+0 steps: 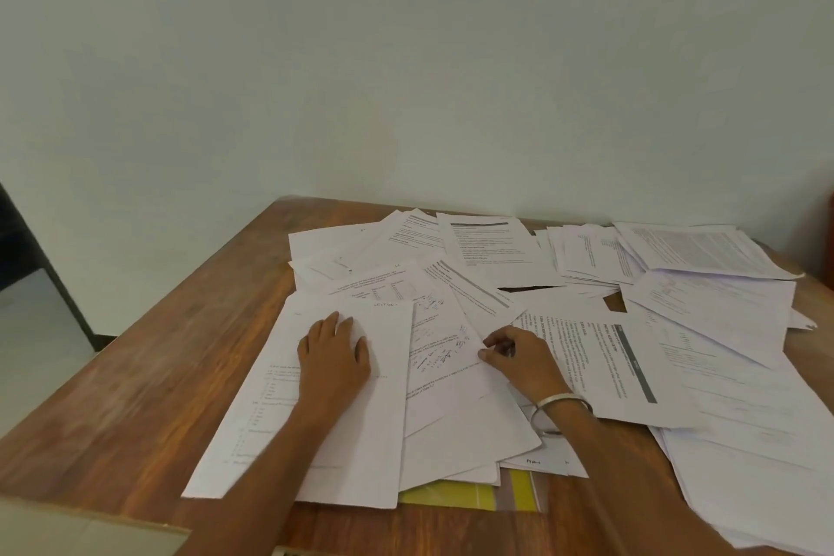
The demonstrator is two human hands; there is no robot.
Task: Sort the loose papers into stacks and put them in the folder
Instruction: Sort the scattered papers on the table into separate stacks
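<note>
Loose white printed papers lie scattered and overlapping across the wooden table. My left hand rests flat, fingers straight, on a large sheet at the front left of the pile. To its right, my right hand, with a metal bangle on the wrist, has its fingers curled and pinches the edge of a sheet with handwritten marks. A yellow folder peeks out from under the papers near the table's front edge; most of it is hidden.
A thicker heap of sheets lies at the back right, and more sheets spread over the front right. The table stands against a pale wall. Bare wood shows at the left. A dark frame stands at far left.
</note>
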